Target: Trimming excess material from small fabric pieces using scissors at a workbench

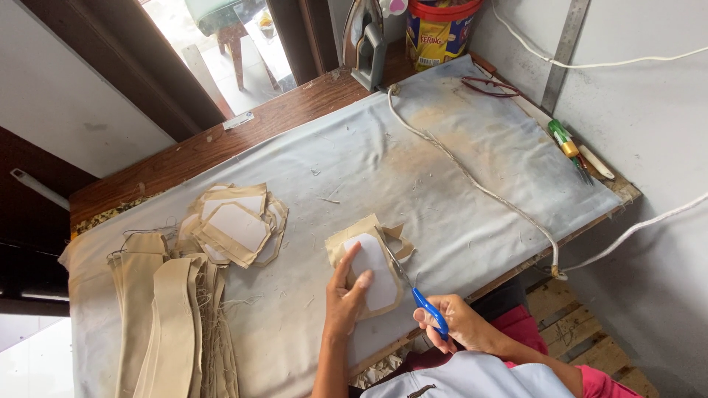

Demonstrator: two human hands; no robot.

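far left: stack of long tan fabric strips w/ frayed threads, lying on the grey cloth-covered table. just right of them, a loose pile of cut tan pieces w/ white lining.

centre: left hand flat on a tan fabric piece w/ a white liner on top, fingers spread, thumb + index pressing the liner down; not gripping, just pinning it to the table near the front edge. right hand closed through the blue handles of the scissors, blades part open, tips at the piece's upper right edge where a tan offcut curls away.

right of centre: white cord runs across the cloth from the iron standing upright at the back edge. beside the iron, a red + yellow tub. reddish loop on the cloth's far corner. far right along the wall: metal ruler leaning, green-handled tool + a white stick-like item next to it, can't tell what.
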